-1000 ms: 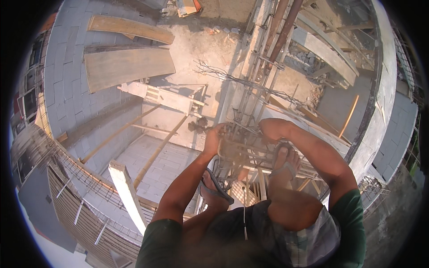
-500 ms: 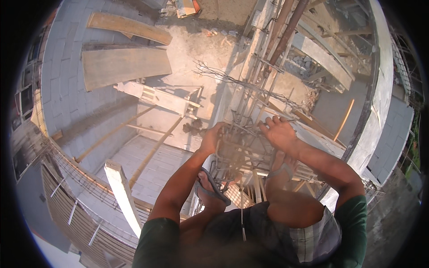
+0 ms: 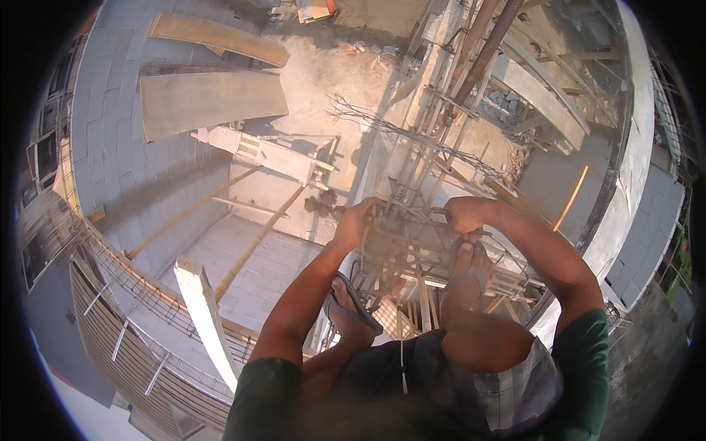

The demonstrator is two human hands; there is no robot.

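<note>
My left hand (image 3: 357,222) is closed, its fingers curled at the left side of a cage of steel rebar (image 3: 401,231); what lies in them is hidden. Across the cage, above my right foot, my right hand (image 3: 465,214) is closed with the knuckles up. A thin dark bar end shows by its fingers, too small to name. Between the hands, bent bars and stirrups cross, partly blurred. A bundle of thin tie wire (image 3: 419,140) lies across the long bars just beyond. My feet, in grey flip-flops (image 3: 357,305), straddle the cage.
Long rusty pipes (image 3: 489,51) run away from me along the beam. Down left are a wooden trestle (image 3: 283,158), slanted poles (image 3: 257,242), wide boards (image 3: 213,103) and a block wall (image 3: 110,117). An upright white post (image 3: 198,309) stands near my left arm. Concrete ledge (image 3: 625,154) at right.
My right hand has turned over and drawn slightly nearer, its fingers now curled in beside the bars. My left hand stays at nearly the same place. The view has shifted a little.
</note>
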